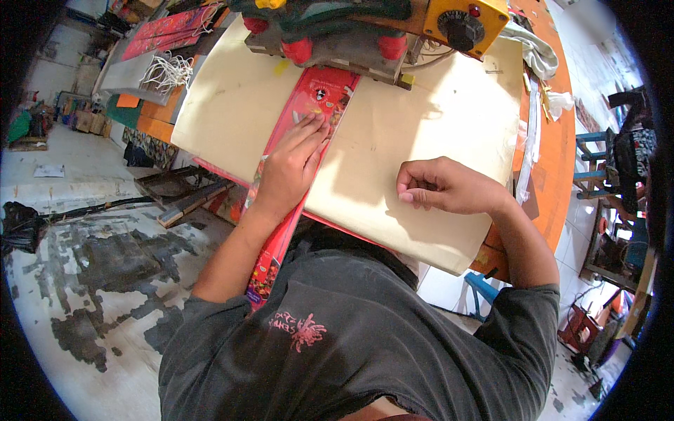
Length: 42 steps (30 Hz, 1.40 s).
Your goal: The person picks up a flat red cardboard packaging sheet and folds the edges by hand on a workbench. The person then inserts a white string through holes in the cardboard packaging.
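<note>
Head view, only one. The red printed strip (335, 90) lay lengthwise on the cream board (435, 105), far end at the front edge of the machine (337, 52), near end hanging past the board's edge beside the left forearm. Couldn't tell whether the far end was pinched under the machine or just slid beneath it; the block hid it.

Left hand (289, 168): laid flat on the strip, fingers extended and side by side, pointing at the machine. Not clamped on anything; contact was from above. Probably palm-down to keep the strip flat and steer its line, with fingertips short of the block, likely for clearance.

Right hand (439, 186): off the strip, above the board's right half, well apart from the left. Fingers loosely curled, thumb close to them. Couldn't tell if they met or if anything sat inside the curl. Looked parked, with the left doing the locating.

Board sat on the orange table (551, 133), presumably as a smooth work surface. Yellow control box (467, 24) was at the machine's right, dial toward the person, likely for easy reach. White cords (167, 74) lay at far left, out of the strip's path.
</note>
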Motion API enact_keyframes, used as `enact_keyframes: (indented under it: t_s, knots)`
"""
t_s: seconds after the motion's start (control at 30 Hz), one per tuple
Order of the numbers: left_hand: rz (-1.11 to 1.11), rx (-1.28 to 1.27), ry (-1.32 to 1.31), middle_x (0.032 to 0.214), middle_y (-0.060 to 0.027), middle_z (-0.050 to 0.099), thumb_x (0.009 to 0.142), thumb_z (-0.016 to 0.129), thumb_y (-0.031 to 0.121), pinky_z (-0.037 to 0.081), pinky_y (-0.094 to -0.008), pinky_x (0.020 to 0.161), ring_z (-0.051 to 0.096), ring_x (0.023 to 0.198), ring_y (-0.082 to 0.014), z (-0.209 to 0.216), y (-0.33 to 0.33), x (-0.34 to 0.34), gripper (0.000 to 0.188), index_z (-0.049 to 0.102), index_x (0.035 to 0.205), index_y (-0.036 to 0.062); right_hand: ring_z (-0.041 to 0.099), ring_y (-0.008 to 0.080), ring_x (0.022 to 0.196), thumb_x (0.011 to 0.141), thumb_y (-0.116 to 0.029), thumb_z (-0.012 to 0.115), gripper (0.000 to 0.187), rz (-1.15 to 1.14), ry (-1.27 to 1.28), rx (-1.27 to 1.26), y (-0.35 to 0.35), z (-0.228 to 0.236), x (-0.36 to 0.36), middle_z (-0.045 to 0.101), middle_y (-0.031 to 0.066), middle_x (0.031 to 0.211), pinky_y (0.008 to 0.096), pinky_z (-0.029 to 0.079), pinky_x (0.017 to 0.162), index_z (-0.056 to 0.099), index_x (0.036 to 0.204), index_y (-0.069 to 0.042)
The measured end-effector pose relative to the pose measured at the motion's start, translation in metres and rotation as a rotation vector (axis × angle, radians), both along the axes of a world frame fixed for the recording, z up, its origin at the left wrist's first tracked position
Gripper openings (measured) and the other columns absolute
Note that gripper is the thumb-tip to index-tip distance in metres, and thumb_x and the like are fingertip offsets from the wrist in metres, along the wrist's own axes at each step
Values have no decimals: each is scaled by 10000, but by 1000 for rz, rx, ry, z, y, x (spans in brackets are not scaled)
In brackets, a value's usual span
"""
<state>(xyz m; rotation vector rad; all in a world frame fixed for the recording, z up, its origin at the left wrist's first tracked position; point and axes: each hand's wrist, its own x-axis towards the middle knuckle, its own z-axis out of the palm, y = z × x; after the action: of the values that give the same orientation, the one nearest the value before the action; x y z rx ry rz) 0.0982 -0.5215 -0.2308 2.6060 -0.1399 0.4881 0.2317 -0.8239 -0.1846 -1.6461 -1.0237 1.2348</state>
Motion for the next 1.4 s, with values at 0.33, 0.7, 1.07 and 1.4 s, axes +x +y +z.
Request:
enact_keyframes:
  t_s: [0.33,0.7,1.07,1.4]
  knots:
    - [2,10,9,1420,-204,698,965,670,-3,495,-460,1185,607,1414,-368,1,0,0,363,733,1321,-25,638,111,839,1109,-224,643,191,11,-7,-8,0,0,1,665,17,873,318,541,767,654,1111,-34]
    - [16,-4,22,1416,-207,700,962,679,-1,499,-460,1174,615,1404,-368,5,-3,-1,353,738,1310,-18,643,113,826,1106,-200,633,164,33,4,30,-1,-1,3,640,13,852,324,540,759,629,1080,-38]
    - [0,-16,-2,1390,-227,705,964,679,-2,505,-459,1167,627,1386,-382,5,-3,0,334,736,1291,-40,641,124,821,1109,-249,647,206,47,7,42,-2,-2,5,660,27,853,331,530,770,632,1090,-45]
    - [-35,30,120,1539,-230,605,1025,711,223,434,-467,1224,557,1448,-412,16,13,29,483,659,1459,20,640,128,828,1119,-271,627,223,48,41,49,-3,-2,5,666,27,860,333,528,772,633,1103,-49]
